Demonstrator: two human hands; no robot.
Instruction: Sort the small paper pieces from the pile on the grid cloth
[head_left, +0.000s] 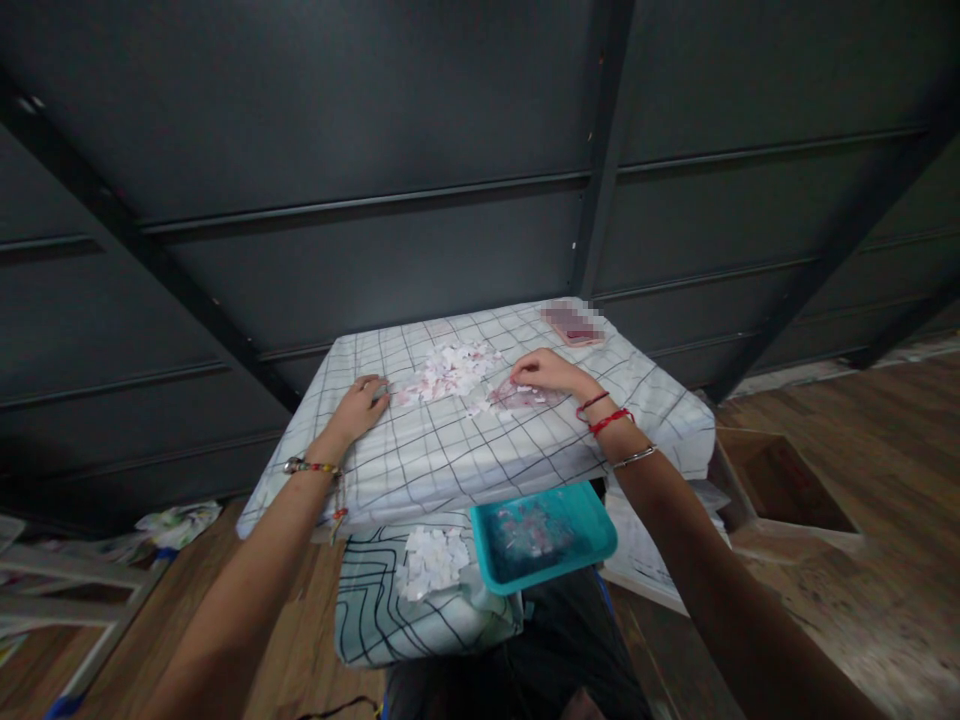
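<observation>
White scraps [457, 372] are lying heaped on a checked cloth [450, 455], here marking the clock's centre. A dark panelled wall [360, 130] is standing at twelve o'clock. An open box [802, 540] is sitting on the floor toward four, a turquoise tray [559, 573] at five. At six, a green-and-white cloth [367, 605] is bearing another batch of scraps [433, 562]. The right hand [551, 370] is hovering close above pinkish clear plastic [529, 397] at three, fingertips narrowing together; I cannot tell whether they are holding anything. The left hand [362, 405] is resting near eight, fingers loosely curling, its grip unclear. Red bracelets [611, 420] are circling the right wrist.
</observation>
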